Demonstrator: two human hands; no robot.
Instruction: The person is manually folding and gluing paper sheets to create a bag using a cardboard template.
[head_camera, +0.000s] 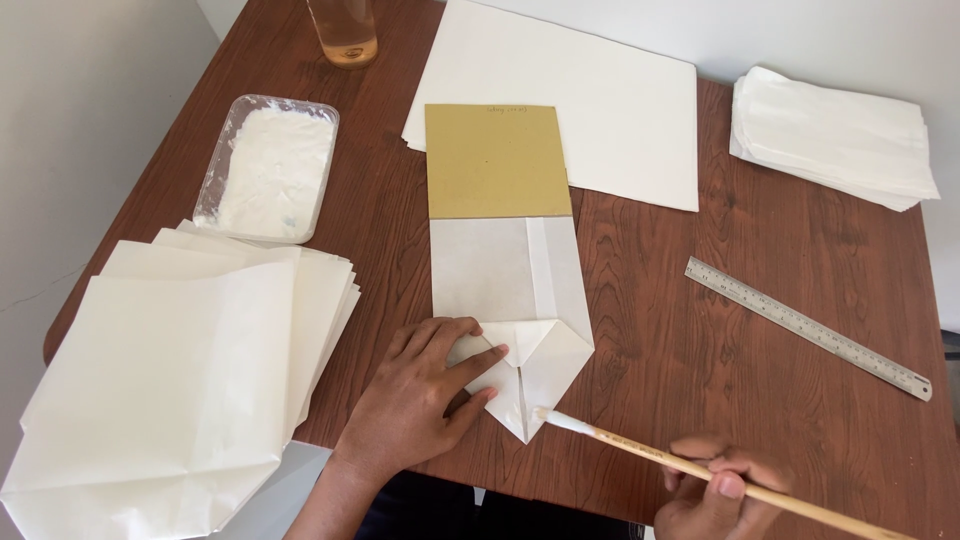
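A white paper bag (505, 280) lies flat in the middle of the brown table (700, 300), a mustard-yellow card (497, 160) sticking out of its far end. The near end is folded into a pointed flap (545, 370). My left hand (425, 395) presses flat on the left part of that fold. My right hand (715, 490) grips a long wooden brush (690, 465). The brush's white, paste-wet tip (550, 417) touches the flap's near point.
A plastic tray of white paste (270, 170) sits at the far left, a glass jar (343, 35) behind it. A stack of folded white paper (180, 370) lies left, large white sheets (570, 100) behind, finished white bags (830, 135) far right, a metal ruler (805, 325) right.
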